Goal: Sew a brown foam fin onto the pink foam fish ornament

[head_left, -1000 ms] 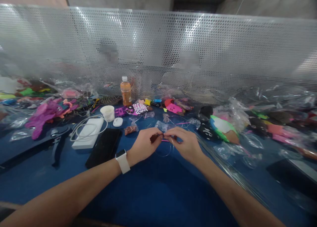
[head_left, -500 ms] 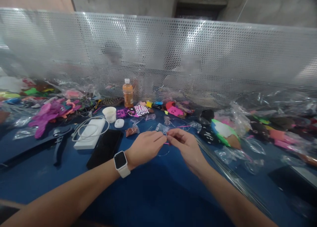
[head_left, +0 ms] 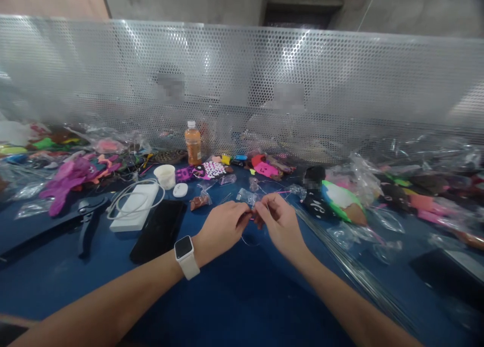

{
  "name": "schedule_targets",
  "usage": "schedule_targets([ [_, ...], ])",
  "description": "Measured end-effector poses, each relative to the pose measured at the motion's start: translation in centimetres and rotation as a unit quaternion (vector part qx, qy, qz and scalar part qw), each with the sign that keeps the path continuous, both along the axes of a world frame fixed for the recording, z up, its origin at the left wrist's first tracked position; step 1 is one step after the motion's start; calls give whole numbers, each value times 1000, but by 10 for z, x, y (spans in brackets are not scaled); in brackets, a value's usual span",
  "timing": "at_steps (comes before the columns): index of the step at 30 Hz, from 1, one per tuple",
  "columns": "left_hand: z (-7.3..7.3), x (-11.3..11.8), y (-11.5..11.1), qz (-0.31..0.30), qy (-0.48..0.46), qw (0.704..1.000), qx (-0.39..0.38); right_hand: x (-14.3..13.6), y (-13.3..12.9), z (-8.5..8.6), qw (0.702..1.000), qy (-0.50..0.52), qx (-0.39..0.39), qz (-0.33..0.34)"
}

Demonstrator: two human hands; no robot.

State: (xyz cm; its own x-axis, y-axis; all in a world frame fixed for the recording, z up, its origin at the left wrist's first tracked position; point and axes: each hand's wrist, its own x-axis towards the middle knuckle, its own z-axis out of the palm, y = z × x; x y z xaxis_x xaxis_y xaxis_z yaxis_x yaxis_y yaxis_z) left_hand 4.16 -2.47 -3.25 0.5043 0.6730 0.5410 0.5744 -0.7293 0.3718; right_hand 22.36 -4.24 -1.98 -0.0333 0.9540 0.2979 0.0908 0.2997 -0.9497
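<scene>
My left hand [head_left: 224, 227], with a white watch [head_left: 186, 256] on its wrist, is closed, its fingertips pinched together near the middle of the blue table [head_left: 230, 296]. Almost touching them are the fingertips of my right hand [head_left: 280, 225], its thumb and index finger closed on a thin clear strand [head_left: 247, 242]. Part of this strand curves below the hands. What the left fingertips pinch is too small and hidden to make out. Just behind the fingers lies a small clear plastic bag [head_left: 246, 196].
On the left lie pliers [head_left: 86, 221], a white box [head_left: 135, 208] with a cable, and a black phone [head_left: 161, 231]. Behind stand a paper cup [head_left: 165, 176] and an orange drink bottle [head_left: 193, 145]. Long thin rods [head_left: 348, 266] and a green-edged figure [head_left: 342, 200] lie right. A perforated metal screen [head_left: 234, 84] closes the back.
My right hand has turned and its fingers have curled more, with the thin strand now showing by its thumb. Both hands stay close together. The view has shifted slightly.
</scene>
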Motion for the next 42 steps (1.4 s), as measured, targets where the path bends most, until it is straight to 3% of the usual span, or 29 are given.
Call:
schedule_targets([
  [3,-1,1,2,12,-36,998,-51,3,-3,2,990,-110,87,-5],
  [7,0,1,2,4,-72,996,-61,8,-4,2,932,-269,243,-6],
  [14,0,2,1,15,-25,1000,0,13,4,-2,912,-298,280,-30],
  [25,5,-3,-1,57,134,976,163,15,6,-2,919,-339,198,-11],
  [35,12,-3,-4,50,152,979,124,9,4,-3,959,-270,88,3],
  [42,8,-3,-1,40,122,988,84,12,1,-3,955,-269,106,58],
])
